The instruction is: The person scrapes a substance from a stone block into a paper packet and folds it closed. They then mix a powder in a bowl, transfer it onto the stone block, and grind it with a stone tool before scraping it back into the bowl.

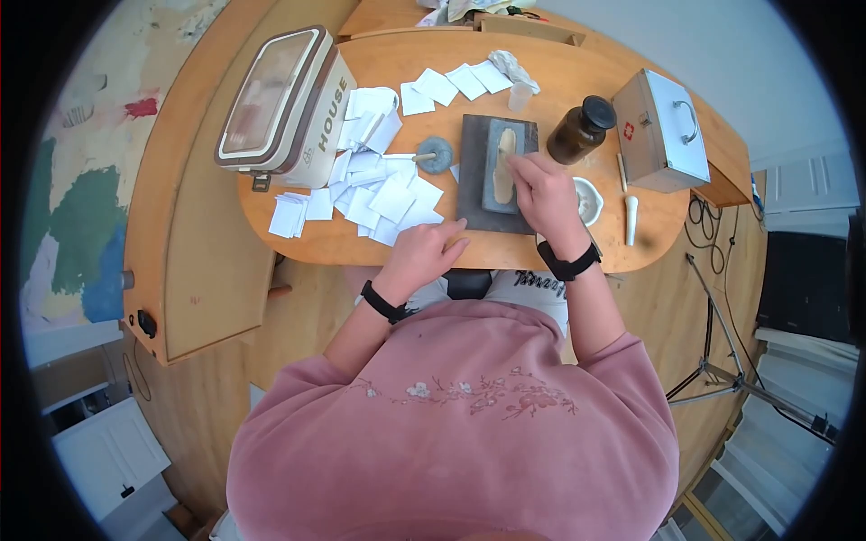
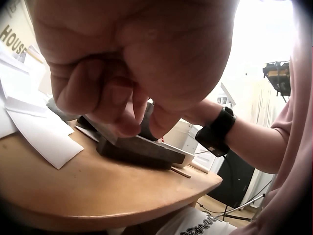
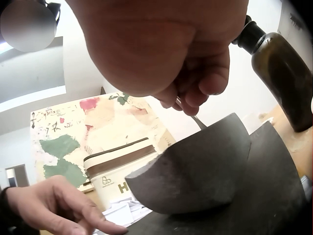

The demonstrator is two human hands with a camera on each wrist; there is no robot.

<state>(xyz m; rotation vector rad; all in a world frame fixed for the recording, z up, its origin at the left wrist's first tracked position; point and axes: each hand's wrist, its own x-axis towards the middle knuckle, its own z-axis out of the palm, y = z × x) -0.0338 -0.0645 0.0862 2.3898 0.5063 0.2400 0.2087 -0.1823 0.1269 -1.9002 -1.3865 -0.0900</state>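
Observation:
A grey stone grinding trough (image 1: 499, 194) with tan powder in its hollow lies on a dark flat board (image 1: 474, 162). Over the trough's hollow, my right hand (image 1: 548, 200) pinches a thin metal tool (image 3: 199, 123); its lower end is hidden behind the trough wall in the right wrist view. My left hand (image 1: 420, 256) is at the board's near left corner, its index fingertip right at the edge and its thumb apart from it. To the left of the board rests a round grey grinding wheel (image 1: 437, 162) with a wooden handle.
White paper slips (image 1: 393, 197) lie piled left of the board, beside a white storage box (image 1: 316, 135). Rightward stand a brown bottle (image 1: 575, 137), a white mortar (image 1: 588, 200), a pestle (image 1: 631, 221) and a metal case (image 1: 663, 135). A small cup (image 1: 520, 96) is behind.

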